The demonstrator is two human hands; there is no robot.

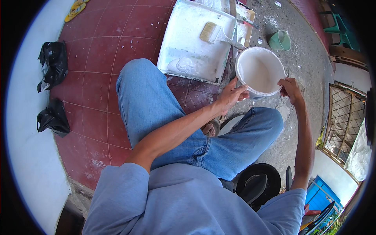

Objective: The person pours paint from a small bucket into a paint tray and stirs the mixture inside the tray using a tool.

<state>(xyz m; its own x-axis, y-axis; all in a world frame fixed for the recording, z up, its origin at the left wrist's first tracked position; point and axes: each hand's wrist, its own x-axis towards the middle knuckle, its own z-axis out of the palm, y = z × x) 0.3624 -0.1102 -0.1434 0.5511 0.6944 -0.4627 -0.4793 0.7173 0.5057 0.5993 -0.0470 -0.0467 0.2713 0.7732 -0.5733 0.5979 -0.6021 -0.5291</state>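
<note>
A round white bucket (pixel 260 72) with pale, whitish liquid inside is between my hands, beyond my right knee. My left hand (pixel 232 95) is closed on its near left side, thumb and fingers against the wall and rim. On the bucket's right, my right hand (pixel 289 88) pinches the edge of the rim. Just left of the bucket lies a white paint tray (pixel 188 37) with a thick white puddle near its closer end. A wide paintbrush (pixel 219 34) with pale bristles rests across the tray's right part, its handle pointing toward the bucket.
A small green bucket (pixel 279 40) stands on the rough grey ground past the white one. Two black plastic bags (pixel 53 62) sit by the white wall at left, on red tiles (pixel 96 92). Yellow sandals (pixel 75 11) lie far left. A metal grille (pixel 344 117) is at right.
</note>
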